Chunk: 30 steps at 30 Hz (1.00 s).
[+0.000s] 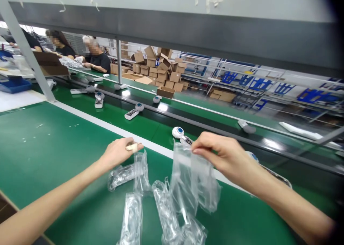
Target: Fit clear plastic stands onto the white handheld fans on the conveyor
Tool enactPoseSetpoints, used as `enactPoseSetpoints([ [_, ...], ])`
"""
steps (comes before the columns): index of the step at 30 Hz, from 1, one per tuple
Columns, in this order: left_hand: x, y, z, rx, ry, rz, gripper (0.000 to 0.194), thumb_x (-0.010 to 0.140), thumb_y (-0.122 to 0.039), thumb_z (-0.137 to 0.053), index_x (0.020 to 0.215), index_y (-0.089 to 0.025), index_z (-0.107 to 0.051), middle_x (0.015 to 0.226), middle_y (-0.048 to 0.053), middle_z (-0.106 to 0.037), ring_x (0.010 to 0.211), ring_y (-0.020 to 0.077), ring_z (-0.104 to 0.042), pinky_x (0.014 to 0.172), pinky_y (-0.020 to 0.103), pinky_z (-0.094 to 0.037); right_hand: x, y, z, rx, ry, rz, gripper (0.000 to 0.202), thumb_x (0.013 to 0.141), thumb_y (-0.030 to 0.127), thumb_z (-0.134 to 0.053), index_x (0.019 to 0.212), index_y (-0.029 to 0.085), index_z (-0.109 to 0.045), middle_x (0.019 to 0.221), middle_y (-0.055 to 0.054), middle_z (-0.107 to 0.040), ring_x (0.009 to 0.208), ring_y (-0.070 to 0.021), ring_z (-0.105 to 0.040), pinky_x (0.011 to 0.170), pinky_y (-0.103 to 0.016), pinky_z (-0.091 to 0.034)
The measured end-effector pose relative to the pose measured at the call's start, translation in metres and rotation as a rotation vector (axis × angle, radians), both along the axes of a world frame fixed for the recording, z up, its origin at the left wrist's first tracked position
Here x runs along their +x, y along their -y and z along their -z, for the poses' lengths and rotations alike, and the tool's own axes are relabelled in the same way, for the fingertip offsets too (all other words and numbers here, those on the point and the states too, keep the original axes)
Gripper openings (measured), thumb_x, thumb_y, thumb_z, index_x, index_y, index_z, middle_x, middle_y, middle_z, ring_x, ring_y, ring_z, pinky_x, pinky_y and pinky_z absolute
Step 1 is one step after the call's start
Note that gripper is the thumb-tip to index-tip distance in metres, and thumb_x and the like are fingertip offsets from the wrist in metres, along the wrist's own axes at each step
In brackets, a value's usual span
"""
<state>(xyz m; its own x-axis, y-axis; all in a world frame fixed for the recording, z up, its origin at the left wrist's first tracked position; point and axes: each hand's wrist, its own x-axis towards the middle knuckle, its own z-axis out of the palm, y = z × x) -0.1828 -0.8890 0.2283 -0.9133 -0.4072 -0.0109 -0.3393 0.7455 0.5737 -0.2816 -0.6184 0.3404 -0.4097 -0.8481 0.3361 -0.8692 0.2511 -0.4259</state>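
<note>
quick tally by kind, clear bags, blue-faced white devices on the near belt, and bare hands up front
Clear bags: at least 5, overlapping
Blue-faced white devices: 4
Left hand: 1
Right hand: 1
Total: at least 11

Left hand (120,152) half-curled, right hand (223,153) in a fingertip pinch, both forearms (61,193) bare

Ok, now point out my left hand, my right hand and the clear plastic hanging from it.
Left hand (117,151): head view, on the back of the hand.
Right hand (229,155): head view, on the back of the hand.
Clear plastic (184,178): head view, midway down its hanging part.
</note>
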Motion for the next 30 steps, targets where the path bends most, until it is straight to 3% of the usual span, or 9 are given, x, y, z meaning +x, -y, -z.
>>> enactPoseSetpoints([
  [4,-0.023,-0.029,0.004,-0.372,0.231,0.122,0.051,0.077,-0.064,-0.050,0.068,-0.016,-0.065,0.072,0.016,-0.068,0.075,0.0326,-0.065,0.065,0.035,-0.041,0.002,-0.004,-0.002,0.005,0.004,-0.014,0.018,0.089,0.019,-0.051,0.078,0.021,-0.065,0.077,-0.001,-0.064,0.070,-0.0131,-0.060,0.063,-0.025,-0.045],
  [8,-0.039,-0.033,0.013,-0.376,0.305,0.181,0.021,0.078,-0.031,-0.056,0.075,-0.015,-0.068,0.085,0.017,-0.070,0.081,0.0327,-0.066,0.066,0.035,-0.042,0.001,-0.011,-0.007,-0.005,0.076,0.007,0.018,0.087,0.024,-0.054,0.079,0.021,-0.069,0.078,-0.002,-0.065,0.071,-0.0146,-0.061,0.063,-0.026,-0.046],
  [10,-0.033,-0.029,0.003,-0.306,0.232,0.205,0.020,0.082,-0.029,-0.050,0.079,-0.019,-0.067,0.087,0.011,-0.071,0.081,0.0272,-0.065,0.065,0.032,-0.042,-0.001,-0.014,-0.006,-0.027,0.137,0.033,0.016,0.086,0.024,-0.056,0.079,0.021,-0.069,0.079,-0.002,-0.067,0.071,-0.0148,-0.062,0.064,-0.026,-0.047],
  [13,-0.015,-0.024,-0.026,-0.060,-0.044,0.245,0.022,0.082,-0.038,-0.052,0.081,-0.020,-0.063,0.086,0.005,-0.069,0.076,0.0200,-0.062,0.062,0.027,-0.041,-0.001,-0.009,0.000,-0.043,0.214,0.034,0.015,0.085,0.021,-0.055,0.080,0.021,-0.070,0.081,-0.001,-0.067,0.072,-0.0140,-0.063,0.065,-0.026,-0.047],
  [17,0.001,-0.017,-0.066,0.184,-0.256,0.250,0.029,0.075,-0.046,-0.063,0.081,-0.017,-0.063,0.076,0.005,-0.066,0.060,0.0144,-0.055,0.052,0.024,-0.038,0.001,0.009,0.012,-0.042,0.242,-0.062,0.017,0.084,0.015,-0.054,0.078,0.020,-0.068,0.078,0.001,-0.067,0.070,-0.0110,-0.061,0.064,-0.023,-0.045],
  [20,0.004,-0.012,-0.083,0.325,-0.339,0.206,0.028,0.070,-0.044,-0.068,0.078,-0.017,-0.062,0.071,0.004,-0.065,0.050,0.0105,-0.048,0.046,0.023,-0.035,0.001,0.020,0.016,-0.062,0.244,-0.094,0.016,0.084,0.013,-0.054,0.078,0.019,-0.068,0.078,0.001,-0.067,0.069,-0.0103,-0.060,0.064,-0.023,-0.043],
  [23,0.009,-0.011,-0.091,0.441,-0.466,0.180,0.024,0.065,-0.037,-0.073,0.072,-0.017,-0.060,0.081,0.005,-0.065,0.060,0.0114,-0.054,0.053,0.022,-0.041,0.002,0.031,0.017,-0.079,0.290,-0.102,0.017,0.081,0.011,-0.053,0.076,0.018,-0.067,0.076,0.002,-0.067,0.068,-0.0098,-0.058,0.063,-0.023,-0.041],
  [26,0.015,-0.018,-0.091,0.529,-0.522,0.287,0.024,0.058,-0.031,-0.075,0.064,-0.016,-0.057,0.104,0.008,-0.062,0.090,0.0209,-0.060,0.067,0.026,-0.048,0.008,0.054,0.021,-0.198,0.395,-0.101,0.015,0.081,0.014,-0.054,0.075,0.018,-0.067,0.076,0.002,-0.067,0.068,-0.0103,-0.058,0.065,-0.024,-0.042],
  [30,0.019,-0.030,-0.077,0.660,-0.455,0.304,0.034,0.054,-0.029,-0.078,0.075,-0.020,-0.052,0.087,0.003,-0.060,0.074,0.0168,-0.059,0.056,0.022,-0.045,0.019,0.100,0.032,-0.423,0.549,-0.068,0.011,0.078,0.013,-0.054,0.071,0.017,-0.061,0.072,0.003,-0.063,0.070,-0.0109,-0.057,0.067,-0.024,-0.043],
])
